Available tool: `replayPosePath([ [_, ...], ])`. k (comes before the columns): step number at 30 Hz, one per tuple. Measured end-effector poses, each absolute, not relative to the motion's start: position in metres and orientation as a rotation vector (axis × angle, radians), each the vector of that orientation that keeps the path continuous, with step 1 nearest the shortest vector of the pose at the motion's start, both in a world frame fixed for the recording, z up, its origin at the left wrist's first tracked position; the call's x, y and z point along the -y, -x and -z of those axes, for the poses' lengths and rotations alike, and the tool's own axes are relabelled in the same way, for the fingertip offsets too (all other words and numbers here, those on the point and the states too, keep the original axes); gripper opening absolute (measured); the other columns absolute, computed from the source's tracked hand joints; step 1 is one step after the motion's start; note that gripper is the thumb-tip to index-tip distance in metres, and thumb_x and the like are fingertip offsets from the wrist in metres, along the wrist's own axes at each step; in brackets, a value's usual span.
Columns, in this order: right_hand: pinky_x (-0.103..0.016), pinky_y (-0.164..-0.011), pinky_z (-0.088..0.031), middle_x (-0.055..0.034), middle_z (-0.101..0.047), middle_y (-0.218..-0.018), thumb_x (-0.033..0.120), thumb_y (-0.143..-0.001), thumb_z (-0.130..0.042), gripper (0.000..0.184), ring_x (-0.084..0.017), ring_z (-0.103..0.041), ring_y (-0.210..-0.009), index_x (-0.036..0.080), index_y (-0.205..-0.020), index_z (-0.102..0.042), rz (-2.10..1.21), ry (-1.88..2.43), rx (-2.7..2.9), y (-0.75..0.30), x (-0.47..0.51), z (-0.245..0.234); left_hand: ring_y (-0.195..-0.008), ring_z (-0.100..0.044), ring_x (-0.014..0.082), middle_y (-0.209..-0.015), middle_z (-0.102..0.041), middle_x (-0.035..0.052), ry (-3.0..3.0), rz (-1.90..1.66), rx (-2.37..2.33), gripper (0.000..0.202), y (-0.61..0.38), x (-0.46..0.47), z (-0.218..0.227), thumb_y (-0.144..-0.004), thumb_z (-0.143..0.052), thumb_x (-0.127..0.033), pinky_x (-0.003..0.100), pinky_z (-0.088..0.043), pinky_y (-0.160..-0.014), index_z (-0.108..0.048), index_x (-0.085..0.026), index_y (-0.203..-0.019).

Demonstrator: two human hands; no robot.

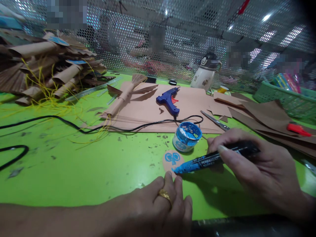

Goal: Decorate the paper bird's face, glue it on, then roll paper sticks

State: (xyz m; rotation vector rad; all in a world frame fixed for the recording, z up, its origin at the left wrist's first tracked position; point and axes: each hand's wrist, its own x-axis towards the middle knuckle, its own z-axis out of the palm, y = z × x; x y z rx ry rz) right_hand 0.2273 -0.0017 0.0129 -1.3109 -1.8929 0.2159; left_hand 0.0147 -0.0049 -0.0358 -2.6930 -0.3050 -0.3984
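My right hand [256, 171] grips a black permanent marker [212, 158] whose tip end is coated in blue paint. The tip touches a small round brown paper disc [168, 167] that carries two blue painted rings and a small blue mark below them. My left hand [165, 200], with a gold ring on one finger, lies with fingers extended and fingertips on the disc's near edge. Just behind the disc stands an open jar of blue paint [187, 137], smeared inside and at the rim.
A blue glue gun [169, 100] and a rolled-paper bird figure [120, 100] lie on stacked brown paper [145, 123]. Similar figures [46, 65] pile up at left. A black cord [138, 127], scissors [214, 121], a jug [205, 72] and a green basket [283, 98] are around.
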Motion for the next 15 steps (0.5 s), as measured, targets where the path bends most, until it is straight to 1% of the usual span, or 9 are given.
replayPosePath([
  [4,-0.014,-0.043,-0.041,0.0035,-0.059,-0.063,0.020,-0.077,-0.053,0.004,-0.007,-0.051,-0.049,0.020,-0.073,-0.056,-0.198,1.323,1.897,-0.2281,0.0027,-0.0139,-0.102,-0.052,0.0210,-0.111,-0.060,0.0088,2.692,0.399,0.314,0.035,-0.0158,0.0054,0.0362,-0.079,-0.049,-0.033,0.038,-0.041,-0.086,-0.056,-0.020,-0.110],
  [9,-0.016,-0.049,-0.043,0.0030,-0.059,-0.065,0.018,-0.077,-0.053,0.006,-0.008,-0.053,-0.054,0.020,-0.072,-0.055,-0.193,1.323,1.906,-0.2295,0.0010,-0.0152,-0.102,-0.052,0.0224,-0.113,-0.058,0.0098,2.702,0.397,0.318,0.036,-0.0160,0.0056,0.0365,-0.078,-0.049,-0.032,0.039,-0.041,-0.086,-0.055,-0.019,-0.111],
  [12,-0.016,-0.048,-0.044,0.0031,-0.057,-0.064,0.018,-0.078,-0.052,0.006,-0.008,-0.053,-0.052,0.021,-0.073,-0.055,-0.218,1.326,1.887,-0.2298,0.0008,-0.0139,-0.102,-0.052,0.0237,-0.114,-0.058,0.0103,2.703,0.392,0.299,0.038,-0.0156,0.0051,0.0367,-0.078,-0.049,-0.033,0.040,-0.042,-0.084,-0.054,-0.018,-0.112],
  [15,-0.017,-0.050,-0.046,0.0035,-0.056,-0.063,0.018,-0.078,-0.053,0.005,-0.009,-0.054,-0.052,0.021,-0.075,-0.056,-0.221,1.340,1.844,-0.2302,0.0019,-0.0123,-0.103,-0.052,0.0238,-0.114,-0.058,0.0101,2.708,0.379,0.295,0.037,-0.0161,0.0052,0.0376,-0.078,-0.049,-0.033,0.040,-0.042,-0.083,-0.054,-0.019,-0.112],
])
